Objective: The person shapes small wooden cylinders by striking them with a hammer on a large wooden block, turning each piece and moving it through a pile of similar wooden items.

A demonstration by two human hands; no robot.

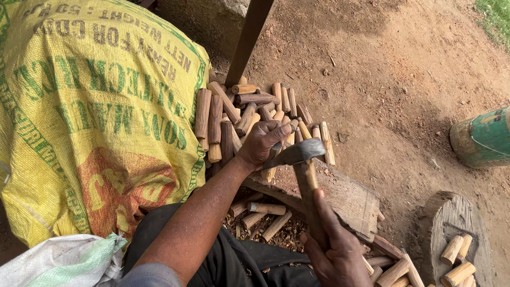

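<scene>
Your right hand point(336, 254) is closest to the lens, wrapped tight around the wooden handle of a small hatchet point(302, 159), whose grey metal head sits just above the chopping block point(340, 195). Beyond the block's far-left end, your left hand point(261, 142) is closed around a short wood stick point(270, 169), standing it roughly upright on the block with the hatchet's blade right against its top; whether the edge has bitten in, you cannot tell from here.

Behind the block lies a heap of cut sticks point(239, 114), reddish and pale, stacked loosely on the dirt ground point(404, 79). Left of the block bulges a big yellow woven sack point(90, 106) with green and red print, and a white sack point(64, 261) lies below it. A few more sticks and shavings point(265, 218) rest on the near side of the block. Right of the block, a rounded wooden board point(451, 212) carries several pale pieces point(457, 255). A green drum point(484, 137) stands well beyond that, at the frame's edge.
</scene>
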